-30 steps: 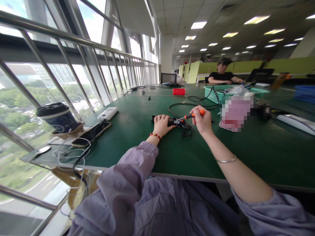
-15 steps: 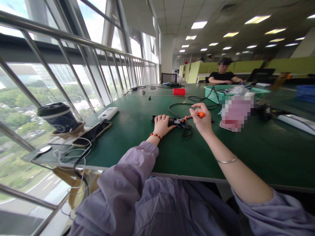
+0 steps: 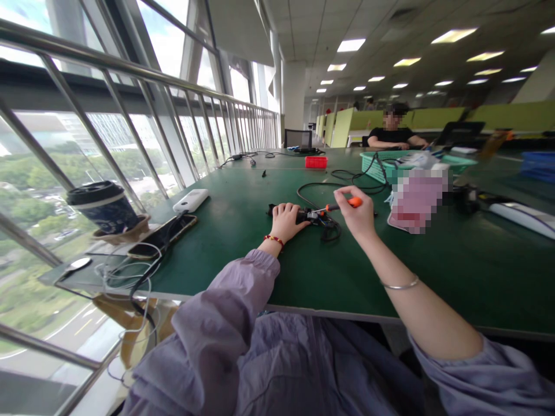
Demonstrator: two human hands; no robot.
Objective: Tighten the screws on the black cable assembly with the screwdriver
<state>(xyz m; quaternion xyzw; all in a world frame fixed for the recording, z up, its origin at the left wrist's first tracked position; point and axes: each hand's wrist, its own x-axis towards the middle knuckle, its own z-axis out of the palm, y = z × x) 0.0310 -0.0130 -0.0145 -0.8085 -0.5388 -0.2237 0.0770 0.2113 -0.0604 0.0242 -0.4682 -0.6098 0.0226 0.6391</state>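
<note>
My left hand (image 3: 287, 222) is wrapped over a black corded device (image 3: 302, 215) and presses it to the green table (image 3: 234, 242). Much of the device is hidden under the fingers. Its right end shows silver metal parts and dark wires (image 3: 330, 230) lying loose. My right hand (image 3: 356, 212) is closed around an orange and black screwdriver (image 3: 344, 204). The screwdriver's thin shaft points left, and its tip is at the device's right end; whether it sits in a screw is too small to tell.
A red tray (image 3: 315, 162) and a teal basket (image 3: 375, 166) stand farther back. A pink blurred item (image 3: 416, 202) lies to the right. At left are a coffee cup (image 3: 104, 209), a white power bank (image 3: 191, 200) and a phone (image 3: 167, 237). Across the table sits a person (image 3: 396, 136).
The fingers of my right hand have closed in more tightly around the screwdriver handle, and the hand has lowered slightly. My left hand and the device stay where they were.
</note>
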